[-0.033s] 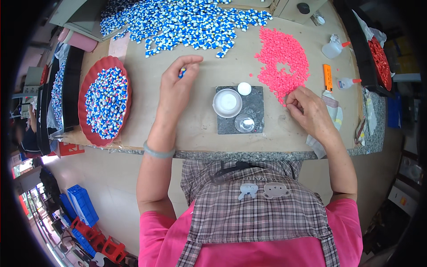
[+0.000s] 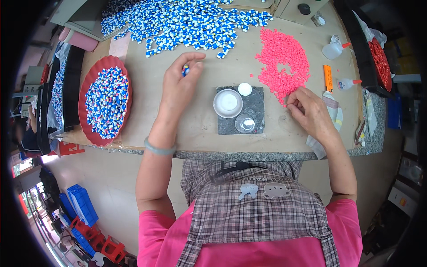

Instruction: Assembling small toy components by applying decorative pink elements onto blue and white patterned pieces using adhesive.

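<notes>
My left hand (image 2: 180, 84) is raised over the table, fingers curled around a small blue, white and yellow piece (image 2: 185, 70). Far beyond it spreads a heap of like blue-and-white pieces (image 2: 191, 26). At the lower tip of a pile of flat pink pieces (image 2: 278, 58), my right hand (image 2: 311, 109) has thumb and forefinger pressed together; whatever lies between them is hidden. Between my hands a dark stone slab (image 2: 226, 127) carries a white dish (image 2: 218, 109), a round white lid or cap (image 2: 244, 89) and a small clear glass dish (image 2: 244, 123).
A red scalloped tray (image 2: 84, 120) full of blue, white and pink pieces sits at the left. On the right lie an orange-handled cutter (image 2: 328, 78) and two red-tipped squeeze bottles (image 2: 331, 50). A black bin (image 2: 364, 53) with red pieces stands beyond the table's right edge.
My left hand has shifted slightly to the right and away from me, still with the small piece in its fingers. My right hand stays about where it was.
</notes>
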Motion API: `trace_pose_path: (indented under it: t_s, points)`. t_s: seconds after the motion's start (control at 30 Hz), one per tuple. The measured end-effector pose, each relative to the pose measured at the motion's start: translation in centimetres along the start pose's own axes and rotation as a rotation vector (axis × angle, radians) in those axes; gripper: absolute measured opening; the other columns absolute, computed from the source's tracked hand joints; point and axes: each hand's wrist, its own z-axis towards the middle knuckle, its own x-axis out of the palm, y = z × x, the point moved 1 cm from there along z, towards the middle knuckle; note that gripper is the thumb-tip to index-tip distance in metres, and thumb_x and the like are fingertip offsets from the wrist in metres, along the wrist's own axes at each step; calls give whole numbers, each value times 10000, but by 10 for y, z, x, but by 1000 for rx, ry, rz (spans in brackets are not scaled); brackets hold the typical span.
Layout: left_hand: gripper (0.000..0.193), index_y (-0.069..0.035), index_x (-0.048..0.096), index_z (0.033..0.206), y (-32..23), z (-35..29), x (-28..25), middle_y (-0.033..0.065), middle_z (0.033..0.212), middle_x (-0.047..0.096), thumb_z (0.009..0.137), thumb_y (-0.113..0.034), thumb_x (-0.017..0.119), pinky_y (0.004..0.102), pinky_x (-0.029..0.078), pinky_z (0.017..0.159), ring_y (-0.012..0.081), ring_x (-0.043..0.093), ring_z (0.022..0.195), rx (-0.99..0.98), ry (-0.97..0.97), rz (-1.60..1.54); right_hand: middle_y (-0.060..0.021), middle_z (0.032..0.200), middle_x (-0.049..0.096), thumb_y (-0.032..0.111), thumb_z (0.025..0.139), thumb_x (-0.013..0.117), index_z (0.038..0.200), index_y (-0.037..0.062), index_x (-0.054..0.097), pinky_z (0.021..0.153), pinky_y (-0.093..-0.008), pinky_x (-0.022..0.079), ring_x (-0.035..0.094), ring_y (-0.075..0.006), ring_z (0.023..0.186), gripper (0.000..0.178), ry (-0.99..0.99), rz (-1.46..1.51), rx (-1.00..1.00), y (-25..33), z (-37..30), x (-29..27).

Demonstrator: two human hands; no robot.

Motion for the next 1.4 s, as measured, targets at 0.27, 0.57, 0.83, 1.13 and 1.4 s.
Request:
trace_pose_path:
  t_s: [0.27,0.57,0.83,1.13,1.4]
  points:
    - [186,-28,668,968,-8,28,29,103,798,593,830,-153,671,371,476,669,243,583,710,132,58,486,-50,814,599,-56,777,618,813,-8,556,648,-246,499,584,-112,726,86,-32,380,93,7,-6,-1]
    - [139,-14,613,905,0,32,42,151,896,610,819,-117,645,431,491,748,317,613,836,280,92,581,-12,764,600,-40,785,640,807,2,553,619,-214,491,564,-66,685,99,16,588,50,17,3,12]
    - [151,0,569,935,12,36,36,163,917,597,829,-77,644,388,483,731,297,600,812,424,47,522,-70,821,632,-35,829,683,934,50,487,581,-201,496,592,-60,673,238,207,1001,237,27,10,11]
    - [191,0,628,1021,-2,23,17,69,889,671,869,-115,647,246,464,716,118,582,767,171,3,89,-72,775,665,-33,825,694,880,67,467,521,-195,493,599,-61,594,254,325,1118,312,37,15,14]
    - [220,3,648,1107,-32,-31,-6,41,938,660,913,-98,621,194,453,731,72,586,817,-191,106,-275,-53,754,652,-35,827,691,862,72,448,529,-189,494,596,-55,600,267,386,972,304,51,22,17]
